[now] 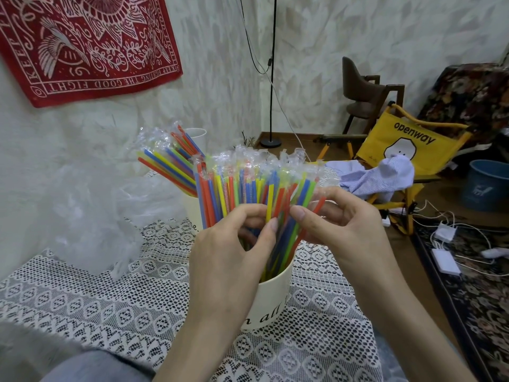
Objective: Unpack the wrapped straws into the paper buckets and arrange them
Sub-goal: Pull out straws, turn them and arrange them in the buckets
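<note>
Above near bucket (271, 296), both hands among straws (256, 188).

Soft, even indoor light; faint shadows, wide-angle bending at blurred edges.

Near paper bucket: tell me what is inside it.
The near paper bucket holds wrapped straws standing upright, with the left hand and right hand holding them. Its bottom is hidden.

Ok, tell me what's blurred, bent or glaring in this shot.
Head view: soft even light, no harsh glare; the lamp pole bows from wide-angle distortion; the sleeve at bottom left is blurred; the wrapped straws and both hands are sharp.
</note>
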